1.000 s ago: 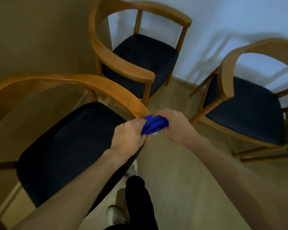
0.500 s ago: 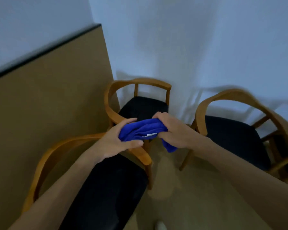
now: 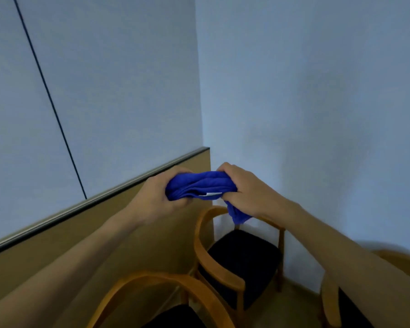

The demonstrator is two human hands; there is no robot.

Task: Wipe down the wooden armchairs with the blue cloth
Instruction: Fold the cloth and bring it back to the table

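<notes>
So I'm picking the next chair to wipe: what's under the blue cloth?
Below the blue cloth, held up by both hands, stands the corner armchair with its dark seat. The cloth's hanging end covers part of its back rail.

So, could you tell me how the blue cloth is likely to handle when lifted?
Probably floppy: the blue cloth bunches into soft folds between the left hand and right hand, and one end droops. Likely light, since it sags little.

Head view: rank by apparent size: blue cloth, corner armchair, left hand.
1. corner armchair
2. blue cloth
3. left hand

The cloth is bunched and close to the camera, so it looks about as large as the hand; treat 2 and 3 as unsure.
</notes>
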